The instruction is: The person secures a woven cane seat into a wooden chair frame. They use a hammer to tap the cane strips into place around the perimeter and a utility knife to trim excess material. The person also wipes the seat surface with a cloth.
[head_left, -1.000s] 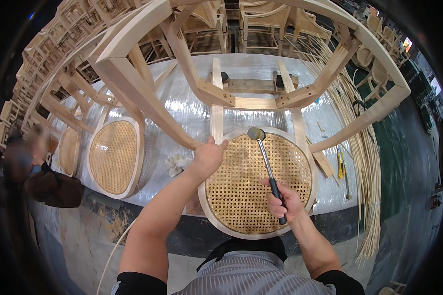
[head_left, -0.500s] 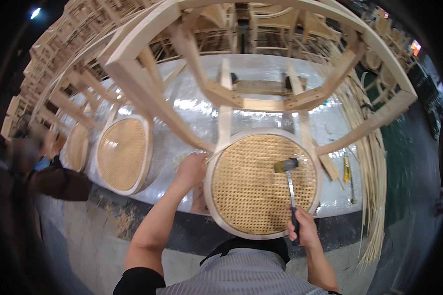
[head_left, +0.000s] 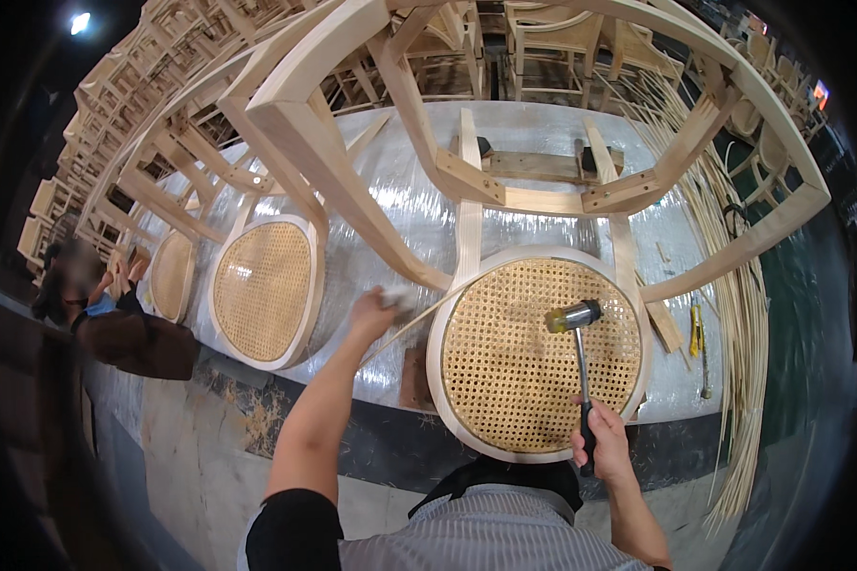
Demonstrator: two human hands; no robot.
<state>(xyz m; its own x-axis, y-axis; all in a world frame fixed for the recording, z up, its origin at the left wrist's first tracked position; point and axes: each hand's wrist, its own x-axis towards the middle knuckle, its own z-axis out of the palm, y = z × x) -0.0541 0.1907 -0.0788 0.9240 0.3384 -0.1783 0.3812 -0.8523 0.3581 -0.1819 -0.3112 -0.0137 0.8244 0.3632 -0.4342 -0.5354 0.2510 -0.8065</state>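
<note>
A wooden chair frame lies tipped on its back, its round woven cane panel facing me inside a pale wooden ring. My right hand is closed around the black handle of a mallet, whose yellow-and-black head lies over the panel's upper right. Left of the ring, my left hand is bent around a small whitish thing, too blurred to name. A thin cane strip runs from the ring's upper left edge down past this hand, loose at its lower end.
A plastic-covered table carries the work. Another cane-panelled chair lies to the left, with a person beyond. Long cane strips hang over the right end. A yellow cutter lies near them. Stacked chairs fill the back.
My left hand has moved off the ring's edge, and the cane strip now shows stretching beside it. The mallet stays over the panel in my right hand. The whole view has shifted slightly.
</note>
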